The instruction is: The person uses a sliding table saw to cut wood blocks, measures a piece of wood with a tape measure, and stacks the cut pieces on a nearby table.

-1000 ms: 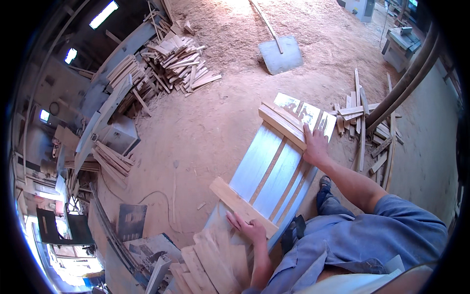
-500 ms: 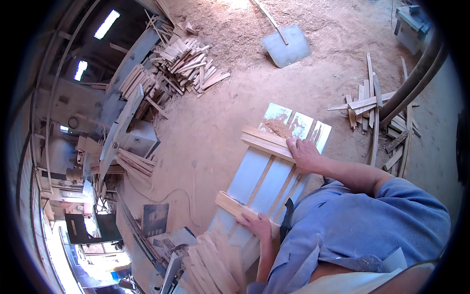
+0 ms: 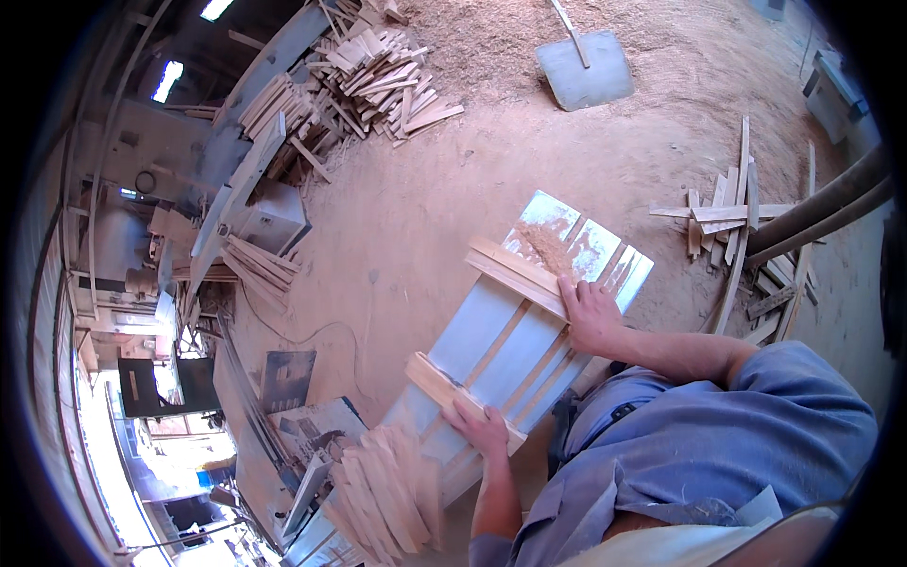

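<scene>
A pale metal work surface (image 3: pixel 477 326) with long wooden strips let into it runs diagonally below me. Across its far part lies a light wooden piece (image 3: pixel 515 272), its right end under my right hand (image 3: pixel 597 317); the thumb and fingers close over that end. Nearer me, a second wooden piece (image 3: pixel 430 380) lies across the surface, roughly parallel to the first. My left hand (image 3: pixel 480 427) grips it from above, fingers bent over its top. Sawdust (image 3: pixel 546 248) is heaped on the surface just beyond the far piece.
A stack of thin boards (image 3: pixel 387 487) stands at the near left end of the surface. Scrap wood piles lie at the far left (image 3: pixel 378 80) and right (image 3: pixel 723 208), beside thick dark pipes (image 3: pixel 827 217). A flat shovel (image 3: pixel 586 71) rests on the sawdust-covered floor.
The whole view has shifted, so the shovel and piles sit higher and farther right. Both hands stay on their wooden pieces, with little clear movement along the surface.
</scene>
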